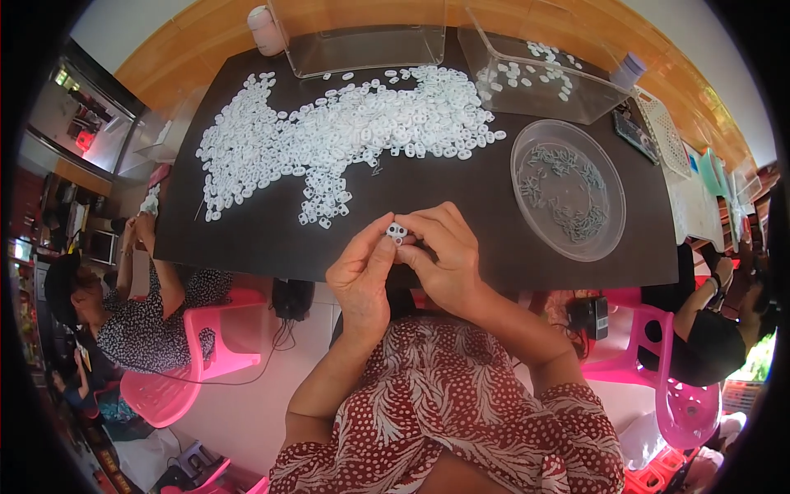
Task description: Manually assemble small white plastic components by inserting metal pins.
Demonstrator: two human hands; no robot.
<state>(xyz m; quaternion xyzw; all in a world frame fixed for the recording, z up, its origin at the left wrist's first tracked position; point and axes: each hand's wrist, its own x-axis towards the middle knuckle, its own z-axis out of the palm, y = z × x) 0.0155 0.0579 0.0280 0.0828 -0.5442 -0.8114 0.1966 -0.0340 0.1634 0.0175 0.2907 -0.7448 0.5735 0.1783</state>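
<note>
In front of my chest, at the near edge of the dark table (pixel 461 198), both hands meet at the fingertips. Between them is a small white plastic piece (pixel 397 230) with dark round holes; a second small part seems to sit just below it, partly hidden by the fingers. My left hand (pixel 362 280) pinches it from the left with thumb and fingers. From the right, my right hand (pixel 448 259) closes on the same piece. Beyond the hands spreads a wide heap of similar white oval pieces (pixel 354 128), with a small cluster reaching toward me.
Right of my hands lies a round clear tray (pixel 517 169) holding small grey pins or screws. Clear plastic boxes (pixel 568 103) stand at the back, one with white pieces inside. A phone (pixel 635 136) lies far right. People sit at both sides, near pink chairs (pixel 197 346).
</note>
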